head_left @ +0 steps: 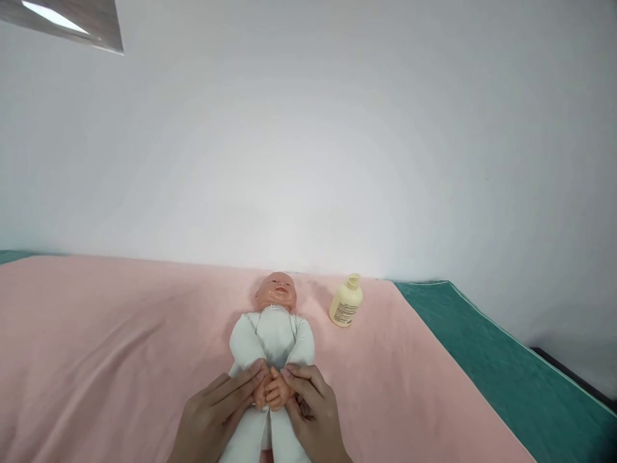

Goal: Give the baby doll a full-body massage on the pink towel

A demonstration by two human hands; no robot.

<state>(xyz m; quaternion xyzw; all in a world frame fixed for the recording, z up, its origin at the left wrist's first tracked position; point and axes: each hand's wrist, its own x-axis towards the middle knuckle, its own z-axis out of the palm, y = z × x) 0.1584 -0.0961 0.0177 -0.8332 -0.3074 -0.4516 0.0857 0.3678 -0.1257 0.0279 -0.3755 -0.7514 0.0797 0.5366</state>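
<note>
A baby doll (276,341) with a white cloth body lies on its back, its head toward the wall. My left hand (212,411) comes in from the lower left, its fingers closed on the doll's hand on that side. On the other side my right hand (315,411) pinches the doll's other hand (278,390) between thumb and fingers. The two doll hands are together over the lower belly, one partly covering the other. Below them the white legs run out of the bottom of the view.
A pale yellow pump bottle (346,301) stands right of the doll's head. Under everything is a pink blanket (120,347), wrinkled at the left, over a green cover (486,341). A white wall (308,141) rises behind. Part of a shiny panel (72,22) shows at upper left.
</note>
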